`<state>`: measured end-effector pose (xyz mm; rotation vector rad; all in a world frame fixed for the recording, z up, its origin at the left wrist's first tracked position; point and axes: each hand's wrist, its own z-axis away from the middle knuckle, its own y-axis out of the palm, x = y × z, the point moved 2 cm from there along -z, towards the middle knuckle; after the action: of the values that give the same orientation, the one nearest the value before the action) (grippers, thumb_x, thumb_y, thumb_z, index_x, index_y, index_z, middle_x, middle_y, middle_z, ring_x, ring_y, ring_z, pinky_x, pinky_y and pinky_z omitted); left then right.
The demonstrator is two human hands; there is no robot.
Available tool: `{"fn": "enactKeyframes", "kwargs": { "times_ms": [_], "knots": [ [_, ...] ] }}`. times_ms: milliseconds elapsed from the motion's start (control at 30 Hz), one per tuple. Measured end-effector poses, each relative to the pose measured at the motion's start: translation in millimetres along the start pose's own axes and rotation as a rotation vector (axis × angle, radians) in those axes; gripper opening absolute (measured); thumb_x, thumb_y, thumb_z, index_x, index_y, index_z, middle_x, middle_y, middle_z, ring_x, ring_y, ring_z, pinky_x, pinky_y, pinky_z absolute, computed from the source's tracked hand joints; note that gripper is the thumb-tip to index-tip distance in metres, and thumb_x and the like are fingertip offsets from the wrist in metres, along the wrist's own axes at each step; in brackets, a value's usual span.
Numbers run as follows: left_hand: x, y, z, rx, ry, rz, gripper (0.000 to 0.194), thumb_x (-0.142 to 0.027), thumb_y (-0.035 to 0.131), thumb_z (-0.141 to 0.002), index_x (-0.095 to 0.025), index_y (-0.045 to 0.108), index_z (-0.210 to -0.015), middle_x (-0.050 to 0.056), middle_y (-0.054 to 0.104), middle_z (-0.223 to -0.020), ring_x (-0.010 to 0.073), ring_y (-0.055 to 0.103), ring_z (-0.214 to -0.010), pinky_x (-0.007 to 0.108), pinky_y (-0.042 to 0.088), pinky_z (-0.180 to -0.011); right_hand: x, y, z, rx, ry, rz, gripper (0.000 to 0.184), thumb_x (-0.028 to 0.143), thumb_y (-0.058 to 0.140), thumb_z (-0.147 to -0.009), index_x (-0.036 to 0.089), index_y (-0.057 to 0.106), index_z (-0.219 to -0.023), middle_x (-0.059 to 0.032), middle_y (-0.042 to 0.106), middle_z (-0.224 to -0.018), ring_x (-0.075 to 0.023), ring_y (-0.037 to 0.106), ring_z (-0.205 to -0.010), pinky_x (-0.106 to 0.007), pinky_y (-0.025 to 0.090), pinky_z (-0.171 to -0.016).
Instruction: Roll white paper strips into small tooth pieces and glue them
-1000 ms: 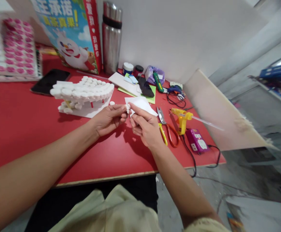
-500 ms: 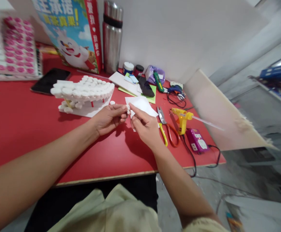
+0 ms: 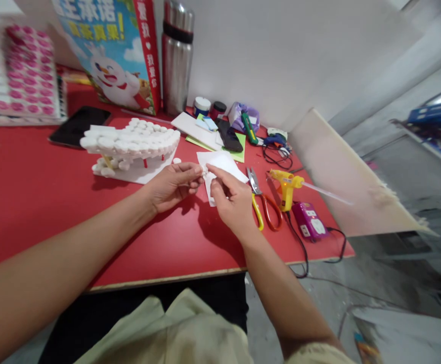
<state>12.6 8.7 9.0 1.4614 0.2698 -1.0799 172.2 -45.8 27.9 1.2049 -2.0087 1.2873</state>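
Note:
My left hand (image 3: 175,186) pinches a small white piece (image 3: 205,174) between thumb and fingertips, over the red table (image 3: 140,237). The piece is mostly hidden by the fingers, so its exact shape cannot be told. Close on its right is my right hand (image 3: 232,197), index finger stretched toward the piece and thumb apart from it, with nothing visible in its grip. Beneath the hands lies a white sheet (image 3: 224,166). Left of them stands a model built of white round pieces (image 3: 129,141) on a white base, with red supports under it. A single white disc (image 3: 177,161) rests beside the base.
Pliers (image 3: 260,194) with red and yellow handles lie right of my right hand. Beyond them are a yellow glue gun (image 3: 287,187) and a purple power socket (image 3: 309,221) with cords. A steel flask (image 3: 177,60), a printed box (image 3: 118,60) and a phone (image 3: 78,126) are behind.
My right hand has drawn slightly right and away from the white piece, its index finger straighter and its thumb apart. My left hand keeps its pinch, shifted a little to the right.

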Motion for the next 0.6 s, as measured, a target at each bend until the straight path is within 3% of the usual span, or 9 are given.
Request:
{"fn": "enactKeyframes", "kwargs": {
  "times_ms": [167,333,600],
  "knots": [
    [-1.2,0.5,-0.4,0.018,0.005,-0.001,0.027,-0.02,0.099,-0.063,-0.01,0.076,-0.074,0.003,0.069,-0.064,0.0046,0.053,-0.05,0.014,0.045,-0.048,0.6,-1.3,-1.0,-0.055,0.098,-0.143,0.032,0.024,0.058,-0.098,0.022,0.075,-0.124,0.0052,0.05,-0.066,-0.0119,0.045,-0.059,-0.027,0.041,-0.06],
    [-0.4,-0.4,-1.2,0.024,0.013,0.004,0.034,-0.024,0.103,-0.058,-0.01,0.078,-0.075,0.004,0.07,-0.066,0.0054,0.054,-0.052,0.014,0.046,-0.048,0.5,-0.8,-2.0,-0.002,0.156,-0.234,0.026,0.026,0.058,-0.098,0.021,0.074,-0.118,0.0044,0.055,-0.068,-0.0114,0.046,-0.058,-0.027,0.04,-0.058],
    [0.8,0.1,-0.6,0.023,0.048,-0.065,0.036,-0.029,0.103,-0.058,-0.01,0.078,-0.075,0.004,0.07,-0.068,0.0064,0.056,-0.054,0.016,0.048,-0.051,5.0,-2.6,-2.9,-0.008,0.142,-0.159,0.023,0.026,0.058,-0.097,0.02,0.074,-0.111,0.005,0.053,-0.065,-0.0116,0.045,-0.058,-0.027,0.038,-0.058]
  ]
}}
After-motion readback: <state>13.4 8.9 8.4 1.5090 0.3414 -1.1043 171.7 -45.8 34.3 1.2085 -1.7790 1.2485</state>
